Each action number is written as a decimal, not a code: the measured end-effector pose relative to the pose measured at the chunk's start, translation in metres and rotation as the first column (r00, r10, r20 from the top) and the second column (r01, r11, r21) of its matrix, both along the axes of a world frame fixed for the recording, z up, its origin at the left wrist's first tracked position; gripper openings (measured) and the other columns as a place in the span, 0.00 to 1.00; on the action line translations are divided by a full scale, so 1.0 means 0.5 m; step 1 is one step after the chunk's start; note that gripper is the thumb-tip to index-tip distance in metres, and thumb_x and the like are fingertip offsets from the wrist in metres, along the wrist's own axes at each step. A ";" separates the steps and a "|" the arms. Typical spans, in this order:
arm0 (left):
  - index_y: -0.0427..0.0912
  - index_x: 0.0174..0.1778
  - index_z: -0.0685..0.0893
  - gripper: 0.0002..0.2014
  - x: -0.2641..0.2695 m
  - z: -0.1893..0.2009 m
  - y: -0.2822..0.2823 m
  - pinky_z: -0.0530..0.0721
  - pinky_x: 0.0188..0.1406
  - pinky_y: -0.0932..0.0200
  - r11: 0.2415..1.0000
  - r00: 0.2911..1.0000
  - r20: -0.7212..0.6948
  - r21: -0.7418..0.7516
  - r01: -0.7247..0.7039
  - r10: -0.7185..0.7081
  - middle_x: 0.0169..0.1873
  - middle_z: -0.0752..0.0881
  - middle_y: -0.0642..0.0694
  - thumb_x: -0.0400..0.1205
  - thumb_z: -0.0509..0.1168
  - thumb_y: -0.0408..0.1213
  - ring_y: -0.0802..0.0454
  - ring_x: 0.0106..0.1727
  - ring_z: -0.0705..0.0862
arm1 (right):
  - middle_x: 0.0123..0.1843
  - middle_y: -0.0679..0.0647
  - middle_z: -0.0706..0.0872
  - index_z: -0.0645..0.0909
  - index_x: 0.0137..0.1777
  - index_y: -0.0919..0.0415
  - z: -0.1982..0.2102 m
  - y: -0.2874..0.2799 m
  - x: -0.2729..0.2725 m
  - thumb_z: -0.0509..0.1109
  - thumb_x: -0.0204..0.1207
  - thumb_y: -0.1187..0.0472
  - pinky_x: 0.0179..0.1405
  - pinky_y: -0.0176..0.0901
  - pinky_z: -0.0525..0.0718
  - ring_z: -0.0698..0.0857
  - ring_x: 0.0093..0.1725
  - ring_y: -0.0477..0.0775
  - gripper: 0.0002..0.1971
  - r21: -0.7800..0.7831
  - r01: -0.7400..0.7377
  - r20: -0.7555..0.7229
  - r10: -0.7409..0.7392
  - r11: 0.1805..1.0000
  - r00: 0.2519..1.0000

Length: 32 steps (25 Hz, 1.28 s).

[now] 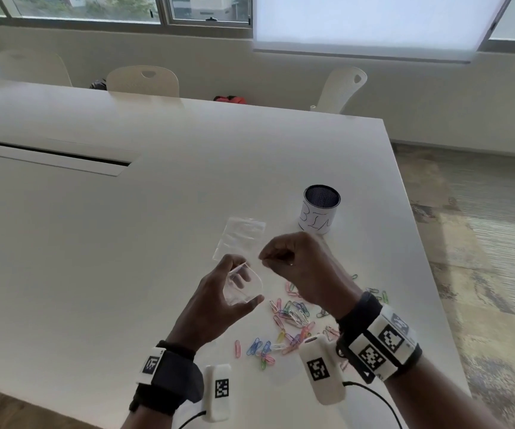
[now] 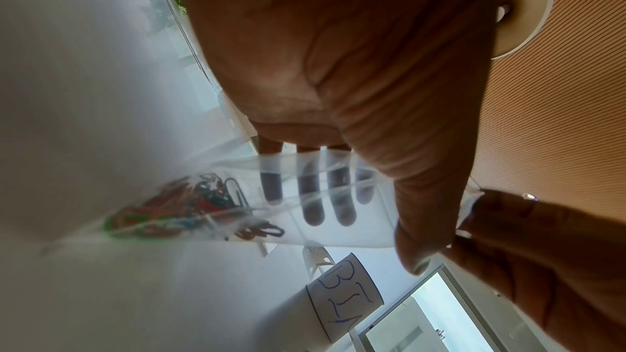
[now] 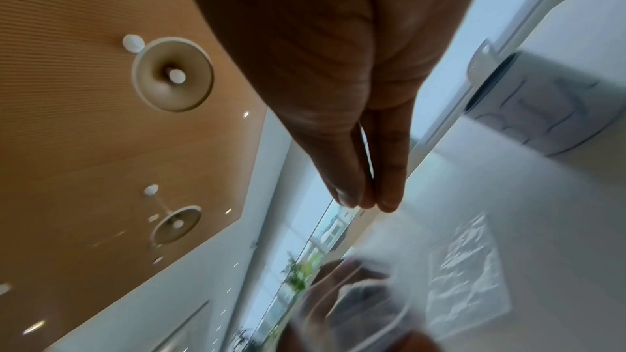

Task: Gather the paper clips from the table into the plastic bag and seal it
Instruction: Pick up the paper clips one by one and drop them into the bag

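On the white table (image 1: pixel 163 218) the paper clips (image 1: pixel 290 320) are lying loose below our hands. Our left hand (image 1: pixel 219 301) is holding the plastic bag (image 1: pixel 243 286) above the table with curled fingers. Our right hand (image 1: pixel 299 261) is pinching its rim, we think. We should be pulling the mouth wide and keeping it upward before dropping clips in.

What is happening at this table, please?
A person is collecting coloured paper clips into a small clear plastic bag. The left hand holds the bag up with its mouth open, and the left wrist view shows some clips already inside. The right hand is above the bag's mouth with thumb and finger pinched together; whether it holds a clip is too small to tell. Many clips are on the table. Another bag and a mesh cup are nearby.
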State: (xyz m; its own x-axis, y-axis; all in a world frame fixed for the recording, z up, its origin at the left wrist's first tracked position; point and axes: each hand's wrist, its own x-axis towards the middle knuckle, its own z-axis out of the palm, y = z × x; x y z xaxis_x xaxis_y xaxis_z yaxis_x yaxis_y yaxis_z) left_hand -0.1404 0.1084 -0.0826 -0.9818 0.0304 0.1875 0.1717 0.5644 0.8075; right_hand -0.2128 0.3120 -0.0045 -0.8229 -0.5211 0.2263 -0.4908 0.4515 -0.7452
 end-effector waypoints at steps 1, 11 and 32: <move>0.56 0.65 0.76 0.26 0.000 -0.002 -0.001 0.90 0.51 0.60 1.000 1.000 0.001 0.007 0.010 -0.010 0.52 0.87 0.59 0.77 0.82 0.51 0.54 0.55 0.87 | 0.41 0.45 0.95 0.95 0.48 0.59 -0.006 0.025 -0.010 0.83 0.77 0.66 0.42 0.17 0.83 0.91 0.38 0.32 0.03 0.010 0.064 0.004 -0.064 0.998 0.998; 0.60 0.67 0.75 0.28 -0.013 -0.011 -0.008 0.88 0.56 0.59 0.997 0.997 0.018 0.013 0.072 -0.072 0.53 0.86 0.63 0.76 0.82 0.53 0.57 0.57 0.87 | 0.61 0.59 0.95 0.91 0.63 0.65 -0.130 0.216 -0.052 0.75 0.83 0.69 0.46 0.14 0.76 0.92 0.54 0.49 0.11 0.359 0.375 0.033 -0.414 0.854 0.910; 0.60 0.68 0.74 0.30 -0.032 0.006 -0.012 0.88 0.54 0.62 0.985 0.986 0.014 -0.037 0.167 -0.167 0.54 0.85 0.64 0.75 0.80 0.58 0.57 0.59 0.86 | 0.72 0.50 0.81 0.78 0.79 0.48 -0.124 0.087 0.028 0.78 0.77 0.40 0.68 0.42 0.82 0.81 0.67 0.50 0.32 0.693 0.085 0.039 -0.154 0.716 0.987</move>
